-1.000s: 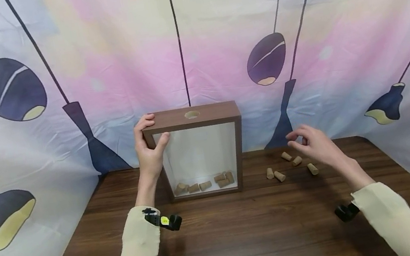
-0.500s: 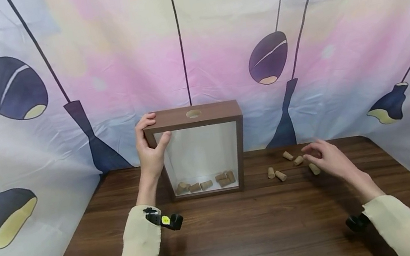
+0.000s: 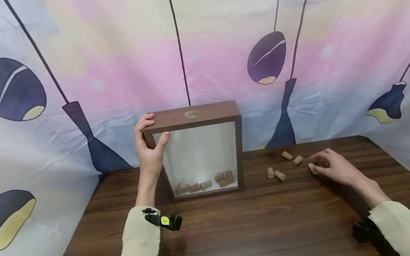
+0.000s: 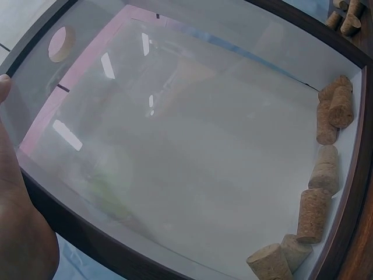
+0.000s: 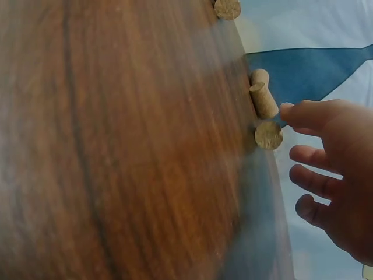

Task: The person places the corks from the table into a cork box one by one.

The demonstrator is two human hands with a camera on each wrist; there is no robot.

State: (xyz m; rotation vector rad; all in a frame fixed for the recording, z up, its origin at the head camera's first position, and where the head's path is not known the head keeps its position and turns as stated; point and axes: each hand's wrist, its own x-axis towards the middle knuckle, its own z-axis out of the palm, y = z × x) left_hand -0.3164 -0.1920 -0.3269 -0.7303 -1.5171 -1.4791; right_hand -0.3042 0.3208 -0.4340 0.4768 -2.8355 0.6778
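A brown wooden shadow box with a clear front and a round hole in its top stands upright. My left hand grips its upper left corner, thumb on the front, fingers over the top edge. Several corks lie along the bottom inside. To the right, my right hand is low over the table, its thumb and fingers spread beside a single cork. In the right wrist view the fingertips appear close to a cork without closing on it; contact cannot be told.
Between the box and my right hand, several other corks lie loose on the dark wooden table. A printed cloth with lamp drawings hangs close behind the table and along both sides.
My right hand has moved right and down toward the rightmost cork, with its fingers spreading. The left hand and the box have stayed in place.
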